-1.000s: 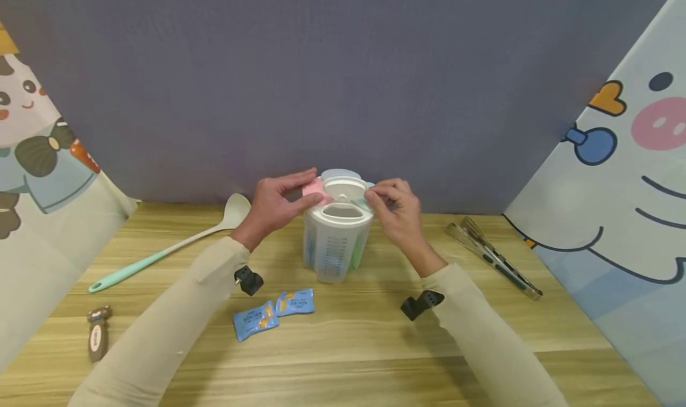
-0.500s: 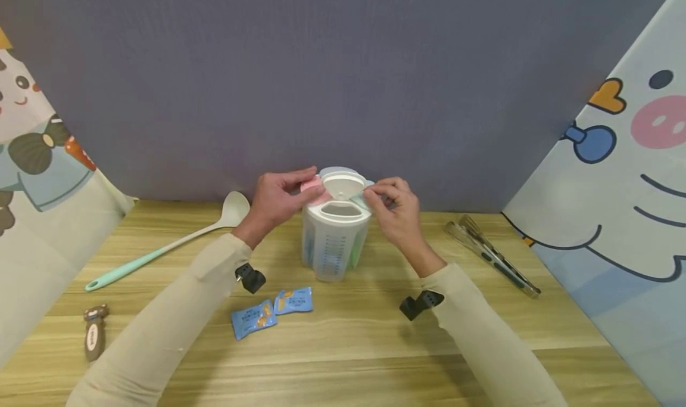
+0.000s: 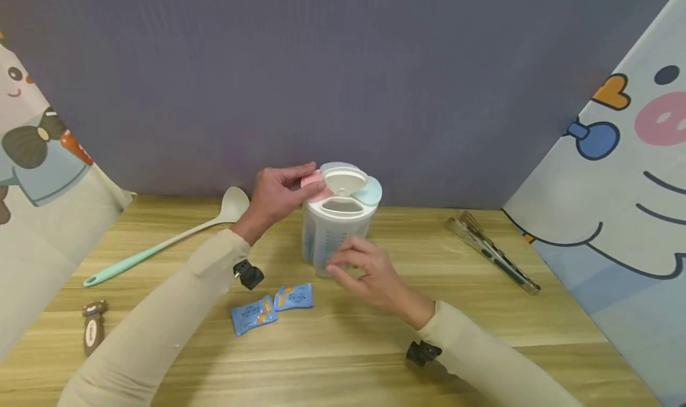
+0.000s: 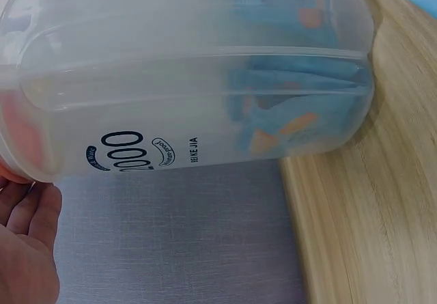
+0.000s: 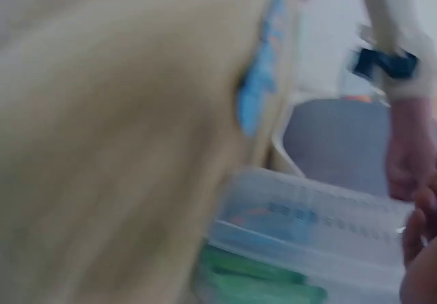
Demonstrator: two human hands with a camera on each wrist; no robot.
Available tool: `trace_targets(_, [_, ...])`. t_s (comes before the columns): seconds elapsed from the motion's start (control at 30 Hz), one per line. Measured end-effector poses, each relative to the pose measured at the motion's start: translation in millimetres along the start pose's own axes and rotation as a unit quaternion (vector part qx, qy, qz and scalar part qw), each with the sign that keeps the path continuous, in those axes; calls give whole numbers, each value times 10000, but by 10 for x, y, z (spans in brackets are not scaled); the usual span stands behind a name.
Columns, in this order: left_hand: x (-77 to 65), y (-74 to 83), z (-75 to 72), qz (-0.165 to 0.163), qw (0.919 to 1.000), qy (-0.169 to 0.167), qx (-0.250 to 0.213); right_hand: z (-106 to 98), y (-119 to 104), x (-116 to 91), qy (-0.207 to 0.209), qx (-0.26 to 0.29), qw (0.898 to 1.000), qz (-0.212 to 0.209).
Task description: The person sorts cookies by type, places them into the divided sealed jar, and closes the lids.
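A translucent divided storage container (image 3: 320,228) stands upright at the middle back of the table. Its lid has a pink flap (image 3: 313,183), a light-blue flap (image 3: 370,191) and a white flap (image 3: 345,180) raised behind a front opening. My left hand (image 3: 278,195) grips the lid at the pink flap, thumb on top. Through the wall in the left wrist view, blue packets (image 4: 300,106) show inside. Green packets (image 5: 259,277) show in the blurred right wrist view. Before the container's front, my right hand (image 3: 372,276) hovers, fingers loosely bent, holding nothing.
Two blue snack packets (image 3: 254,315) lie in front of the container. A white ladle (image 3: 236,204) with a mint handle and a brown bear-shaped object (image 3: 93,329) lie left. Metal tongs (image 3: 493,255) lie right. A grey panel (image 3: 343,73) rises behind.
My right hand has left the light-blue flap and moved down in front of the container. The left hand stays on the pink flap.
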State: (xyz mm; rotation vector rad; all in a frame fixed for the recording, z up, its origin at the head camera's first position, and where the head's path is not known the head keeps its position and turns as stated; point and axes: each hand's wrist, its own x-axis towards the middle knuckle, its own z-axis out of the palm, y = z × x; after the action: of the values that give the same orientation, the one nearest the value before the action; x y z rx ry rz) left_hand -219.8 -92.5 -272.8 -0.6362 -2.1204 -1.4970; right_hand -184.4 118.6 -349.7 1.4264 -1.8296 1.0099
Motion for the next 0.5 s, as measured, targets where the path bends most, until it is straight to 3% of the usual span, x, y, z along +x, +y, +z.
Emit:
trace_targets(0.13, [8, 2, -3, -71, 10000, 5, -27, 162, 17, -124, -1381, 136, 9897, 353])
trace_targets(0.27, [17, -4, 2, -70, 9999, -13, -118, 270, 70, -202, -2319, 99, 9701, 710])
trace_targets(0.37, [16, -2, 3, -81, 9999, -22, -92, 326, 86, -237, -2741, 73, 9580, 846])
trace_targets(0.5, [12, 11, -2, -120, 9999, -22, -5, 397, 99, -288, -3001, 208, 9476, 1075])
